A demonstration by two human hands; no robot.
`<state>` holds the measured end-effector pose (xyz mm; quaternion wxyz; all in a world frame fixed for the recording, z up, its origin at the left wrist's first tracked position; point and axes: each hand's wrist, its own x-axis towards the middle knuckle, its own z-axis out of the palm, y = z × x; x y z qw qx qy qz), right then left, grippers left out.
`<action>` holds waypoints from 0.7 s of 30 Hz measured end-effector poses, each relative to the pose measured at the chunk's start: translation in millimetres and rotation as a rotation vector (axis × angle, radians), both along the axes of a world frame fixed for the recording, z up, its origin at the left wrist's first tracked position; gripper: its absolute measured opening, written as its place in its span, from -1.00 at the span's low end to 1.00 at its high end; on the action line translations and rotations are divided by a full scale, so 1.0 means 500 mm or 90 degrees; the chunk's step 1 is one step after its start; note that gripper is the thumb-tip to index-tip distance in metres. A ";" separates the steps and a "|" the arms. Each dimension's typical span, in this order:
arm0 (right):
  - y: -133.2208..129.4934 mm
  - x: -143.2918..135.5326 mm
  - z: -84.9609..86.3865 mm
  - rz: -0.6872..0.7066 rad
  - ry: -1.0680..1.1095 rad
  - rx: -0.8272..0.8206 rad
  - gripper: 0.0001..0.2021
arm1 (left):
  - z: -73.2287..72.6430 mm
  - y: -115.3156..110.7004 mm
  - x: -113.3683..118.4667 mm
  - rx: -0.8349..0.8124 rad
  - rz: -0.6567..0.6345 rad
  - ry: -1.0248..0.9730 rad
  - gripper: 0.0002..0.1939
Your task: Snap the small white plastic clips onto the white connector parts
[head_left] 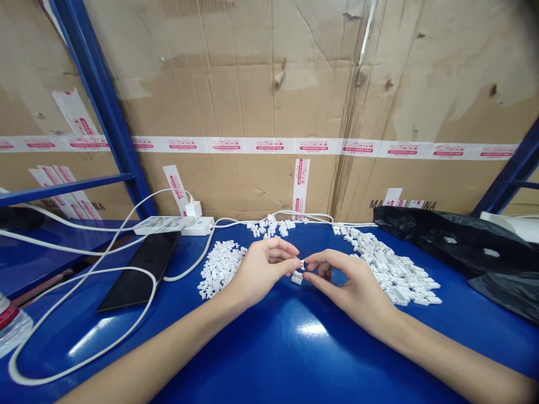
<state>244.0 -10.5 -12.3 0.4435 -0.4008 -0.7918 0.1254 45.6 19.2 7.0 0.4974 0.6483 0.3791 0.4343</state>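
Note:
Near the middle of the blue table, my left hand pinches a small white part between thumb and fingertips. My right hand faces it from the right; its index fingertip is close to that part, and its thumb and index are apart. Just below the fingertips a white connector piece is visible. A heap of small white pieces lies to the left of my left hand. Beyond my right hand spreads a pile of longer white pieces. A smaller white group sits at the back.
A black phone lies at the left among looping white cables. Behind it is a white power strip with a charger. A clear bottle stands at the left edge, black plastic at the right. Cardboard rises behind.

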 end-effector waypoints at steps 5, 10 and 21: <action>0.000 0.000 0.000 0.026 0.003 0.034 -0.88 | 0.001 -0.002 0.000 -0.008 -0.020 -0.010 -0.83; 0.001 0.001 0.001 0.063 0.010 0.035 -0.85 | 0.002 -0.002 -0.001 -0.022 -0.037 -0.017 -0.82; 0.004 0.009 0.005 0.055 0.005 0.036 -0.84 | 0.003 -0.010 -0.014 0.257 0.038 0.241 -0.92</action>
